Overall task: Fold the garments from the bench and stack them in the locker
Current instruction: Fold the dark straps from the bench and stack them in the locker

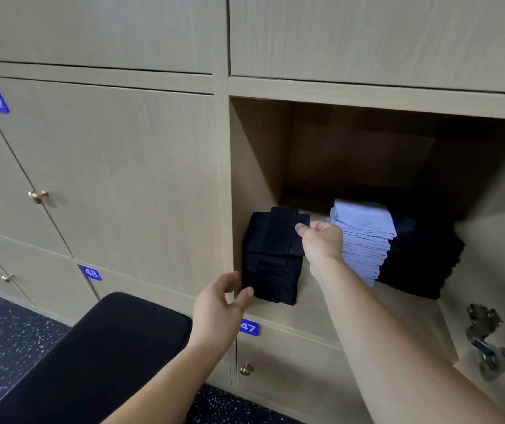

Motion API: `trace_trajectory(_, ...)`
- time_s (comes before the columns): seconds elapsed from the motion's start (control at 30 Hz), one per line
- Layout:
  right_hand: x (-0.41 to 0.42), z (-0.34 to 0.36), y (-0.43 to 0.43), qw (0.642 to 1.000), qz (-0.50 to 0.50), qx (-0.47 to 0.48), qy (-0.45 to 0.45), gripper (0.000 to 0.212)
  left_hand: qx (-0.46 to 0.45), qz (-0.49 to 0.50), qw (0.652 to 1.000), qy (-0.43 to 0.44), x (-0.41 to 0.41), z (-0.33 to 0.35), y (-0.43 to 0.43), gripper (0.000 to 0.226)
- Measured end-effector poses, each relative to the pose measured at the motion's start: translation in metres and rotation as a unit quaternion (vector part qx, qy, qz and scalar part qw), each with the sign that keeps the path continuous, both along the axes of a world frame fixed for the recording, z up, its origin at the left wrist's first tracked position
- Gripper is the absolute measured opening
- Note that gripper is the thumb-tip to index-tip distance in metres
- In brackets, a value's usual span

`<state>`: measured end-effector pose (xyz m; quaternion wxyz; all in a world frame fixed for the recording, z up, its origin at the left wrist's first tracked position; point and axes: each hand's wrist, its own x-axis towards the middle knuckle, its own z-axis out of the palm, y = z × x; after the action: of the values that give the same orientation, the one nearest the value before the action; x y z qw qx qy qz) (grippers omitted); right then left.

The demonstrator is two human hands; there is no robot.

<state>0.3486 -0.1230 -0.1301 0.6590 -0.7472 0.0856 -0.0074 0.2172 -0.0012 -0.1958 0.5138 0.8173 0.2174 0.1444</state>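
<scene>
I see the open locker [260, 154] in the right half of the frame, with three stacks side by side on its floor. My right hand [321, 240] reaches into it and pinches the right edge of the folded dark garment [275, 231], which lies on top of the navy stack [269, 276] at the left. My left hand [217, 310] hangs loosely spread at the locker's front edge, just beside that stack's lower corner, gripping nothing; I cannot tell whether a fingertip touches the cloth. A light blue stack [364, 243] stands in the middle, and a second dark stack [422, 264] lies just to its right. The black padded table [107, 347] fills the lower left. A metal hinge [486, 344] shows at the lower right.
</scene>
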Motion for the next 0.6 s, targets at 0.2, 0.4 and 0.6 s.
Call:
trace_trajectory(0.2,0.011,-0.014,0.000,0.996,-0.002,-0.083,0.014,0.015,-0.028,-0.011,1.000,0.003,0.008,-0.006,-0.006,0.047)
trace_trajectory(0.4,0.017,-0.030,0.002,0.933,-0.024,-0.358,-0.035,0.031,-0.010,-0.029,0.999,0.024,0.007,-0.013,-0.012,0.052)
trace_trajectory(0.6,0.012,-0.035,-0.009,0.932,-0.009,-0.360,-0.041,0.022,-0.015,-0.034,0.999,0.033,0.003,-0.016,-0.015,0.058)
